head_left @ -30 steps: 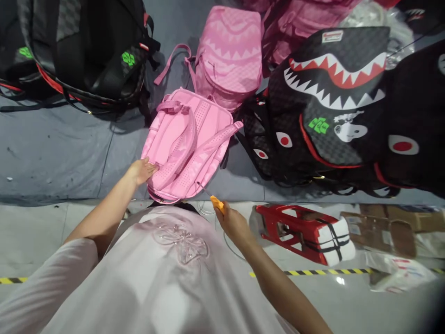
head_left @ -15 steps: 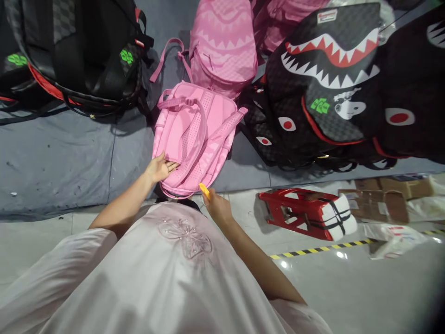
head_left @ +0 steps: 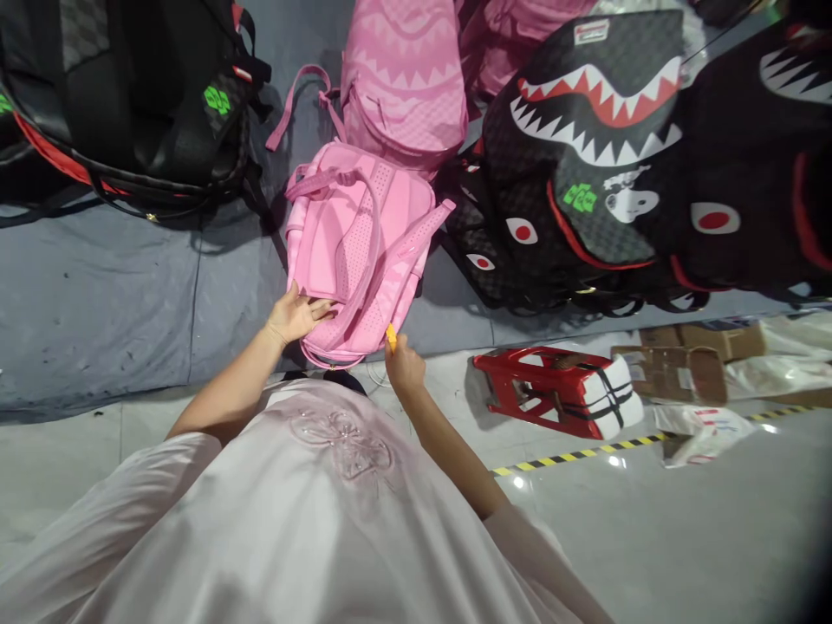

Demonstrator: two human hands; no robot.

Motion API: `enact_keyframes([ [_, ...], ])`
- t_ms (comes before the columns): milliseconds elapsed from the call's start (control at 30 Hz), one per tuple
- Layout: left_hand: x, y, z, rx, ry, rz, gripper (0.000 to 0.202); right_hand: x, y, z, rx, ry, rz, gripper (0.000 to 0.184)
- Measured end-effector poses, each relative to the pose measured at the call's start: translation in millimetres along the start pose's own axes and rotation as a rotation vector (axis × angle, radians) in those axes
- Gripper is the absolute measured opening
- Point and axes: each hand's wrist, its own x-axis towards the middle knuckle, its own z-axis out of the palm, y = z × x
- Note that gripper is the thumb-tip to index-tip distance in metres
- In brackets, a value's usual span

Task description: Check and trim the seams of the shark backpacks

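Note:
A pink backpack (head_left: 321, 234) lies in front of me on the grey covering, its padded back panel and shoulder straps facing up. My left hand (head_left: 295, 314) is open at its lower left edge, palm up, with the fingertips against the back panel. My right hand (head_left: 406, 368) is closed around a small yellow tool (head_left: 391, 338), whose kind I cannot make out. The tool's tip points up beside the bag's lower right edge. Most of the tool is hidden in the fist.
Another pink backpack (head_left: 406, 87) lies just beyond. Black backpacks stand at left (head_left: 149, 104) and right, one with a shark-mouth print (head_left: 598, 130). On the floor at right are a red stool (head_left: 552, 390), cardboard (head_left: 679, 373) and black-and-yellow tape (head_left: 578, 454).
My right hand has moved slightly up, and the yellow tool has turned more upright. The left hand stays at the bag's edge. The view has shifted slightly to the right.

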Motion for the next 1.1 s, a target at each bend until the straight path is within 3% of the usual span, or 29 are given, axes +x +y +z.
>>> enact_keyframes([
  [200, -1.6, 0.3, -1.0, -0.033, -0.005, 0.024, 0.072, -21.1, 15.2, -10.8, 0.029, -0.013, -0.002, 0.036],
  [400, 1.0, -6.3, 0.1, -0.018, -0.105, 0.046, 0.06, -47.6, 32.1, -9.3, 0.076, -0.02, 0.011, 0.033],
  [600, 2.6, -10.6, 6.5, -0.005, -0.068, 0.055, 0.055, -62.2, 41.7, -3.7, 0.132, -0.034, 0.053, 0.031],
  [800, -2.7, -14.9, 13.3, 0.031, -0.049, 0.087, 0.048, -129.9, 63.9, 0.6, 0.179, -0.135, 0.062, 0.028],
  [933, -0.9, -16.7, 20.6, 0.067, -0.027, 0.1, 0.038, -141.4, 44.6, 5.7, 0.162, -0.302, -0.086, 0.028],
  [1100, -15.2, -11.4, 36.1, 0.595, 0.198, 0.107, 0.049, -121.7, 13.9, 3.6, 0.078, -0.308, -0.099, 0.026],
])
